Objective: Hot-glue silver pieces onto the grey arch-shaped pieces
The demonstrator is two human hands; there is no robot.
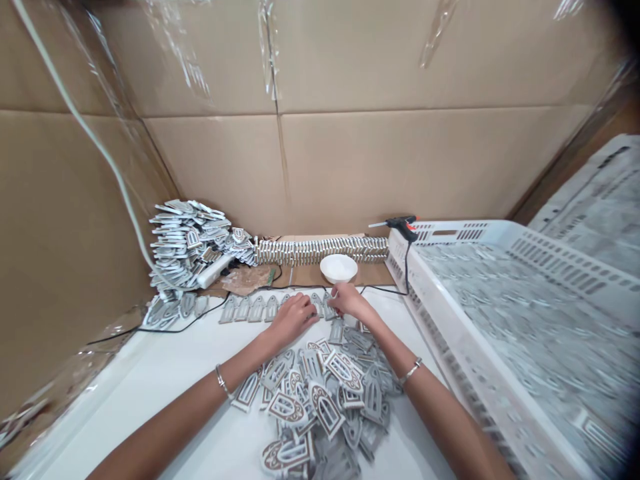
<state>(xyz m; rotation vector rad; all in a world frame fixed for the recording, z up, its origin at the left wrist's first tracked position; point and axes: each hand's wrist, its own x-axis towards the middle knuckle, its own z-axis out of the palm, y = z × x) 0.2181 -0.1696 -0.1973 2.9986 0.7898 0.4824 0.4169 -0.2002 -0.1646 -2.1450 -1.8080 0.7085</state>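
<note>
A row of grey arch-shaped pieces (pixel 256 309) runs across the far part of the white table (pixel 200 380). My left hand (pixel 294 317) rests on the row, fingers bent and close together; whatever is under them is hidden. At the right end of the row, my right hand (pixel 347 300) has its fingertips pinched at a grey piece (pixel 329 307), just in front of a white bowl (pixel 339 268). Between my forearms lies a loose heap of arch pieces (pixel 326 407), some showing brown patterns and others plain grey.
A white crate (pixel 430 300) of pieces fills the right side, with a glue gun (pixel 403 225) on its corner. At the back left stands a tall stack (pixel 185 240), beside a tight row of upright pieces (pixel 320 250). A black cable (pixel 200 321) crosses the table.
</note>
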